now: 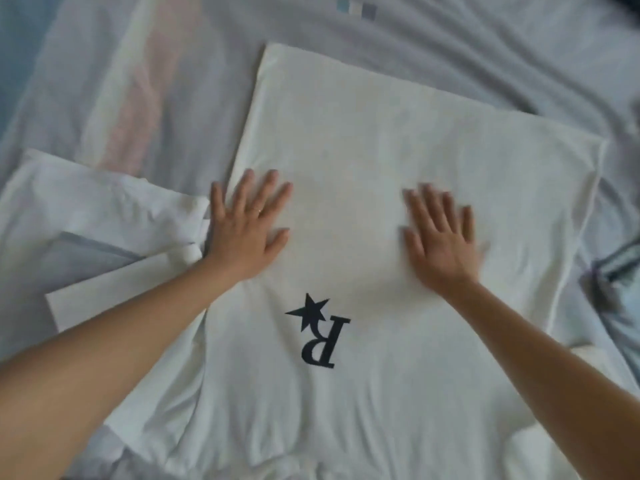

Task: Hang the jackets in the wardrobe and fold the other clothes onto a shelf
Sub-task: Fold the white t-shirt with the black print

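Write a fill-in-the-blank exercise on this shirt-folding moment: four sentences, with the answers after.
1. The left hand and the right hand both rest with ____ fingers on the white T-shirt.
2. The black logo shows a star and the letter ____.
3. The spread sleeve lies beside the ____ hand.
4. The grey-blue bedsheet lies ____ the T-shirt.

Missing words: straight; R; left; under.
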### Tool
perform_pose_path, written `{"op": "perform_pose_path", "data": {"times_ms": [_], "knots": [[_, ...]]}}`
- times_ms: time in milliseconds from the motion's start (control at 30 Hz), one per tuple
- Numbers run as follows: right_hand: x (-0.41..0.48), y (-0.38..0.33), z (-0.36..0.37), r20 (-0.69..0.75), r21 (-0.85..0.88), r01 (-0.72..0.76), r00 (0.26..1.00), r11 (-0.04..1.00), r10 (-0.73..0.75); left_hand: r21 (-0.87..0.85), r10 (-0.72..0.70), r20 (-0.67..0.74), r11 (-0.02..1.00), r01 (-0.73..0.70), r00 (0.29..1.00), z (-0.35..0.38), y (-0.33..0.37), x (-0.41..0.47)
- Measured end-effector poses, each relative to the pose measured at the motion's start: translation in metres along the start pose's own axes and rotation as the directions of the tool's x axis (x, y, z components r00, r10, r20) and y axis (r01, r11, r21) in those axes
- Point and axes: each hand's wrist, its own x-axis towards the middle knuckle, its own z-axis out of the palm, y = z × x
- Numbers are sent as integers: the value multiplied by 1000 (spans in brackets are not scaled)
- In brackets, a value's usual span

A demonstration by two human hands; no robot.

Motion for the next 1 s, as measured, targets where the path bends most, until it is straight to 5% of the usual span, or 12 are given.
{"op": "perform_pose_path", "data": {"times_ms": [67, 200, 267, 334, 400, 534, 634, 667, 734, 867, 934, 1001], "knots": [[-49, 64, 0, -36, -51, -193, 981, 980, 192, -40, -86, 63, 995, 89, 994, 3, -3, -6], [-122, 123, -15, -47, 13, -595, 802, 803, 595, -121, -287, 123, 946, 302, 950, -22, 40, -10], [-167, 83, -5, -35, 26, -465, 884, 885, 466, -214, -80, 79, 972, 96, 994, -32, 112, -60], [-187, 29, 24, 24, -41, -86, 996, 995, 87, -198, 189, 46, 964, -177, 981, -17, 154, -117], [-226, 16, 49, 105, -100, 127, 988, 987, -117, -128, 219, 90, 970, -207, 972, 8, 169, -179], [-332, 74, 68, 161, -31, -230, 959, 973, 232, -136, -209, 249, 959, 247, 946, 26, 177, -291], [-366, 95, 51, 147, 141, -391, 917, 910, 371, -233, -515, 402, 742, 629, 757, 8, 207, -314], [-367, 98, 40, 85, 217, -438, 899, 872, 430, -260, -557, 418, 684, 682, 718, 1, 223, -311], [-353, 100, 30, -25, 377, -556, 793, 741, 608, -315, -538, 364, 698, 644, 761, -8, 241, -298], [-314, 145, 9, 240, 597, -736, 543, 318, 805, -494, -185, 147, 837, 234, 972, -26, 303, -267], [-295, 160, 2, 335, 701, -697, 510, 153, 792, -532, -5, 121, 844, 69, 993, -31, 324, -240], [-291, 171, -11, 435, 746, -662, 569, 75, 698, -538, 94, 228, 842, 45, 969, -32, 353, -221]]}}
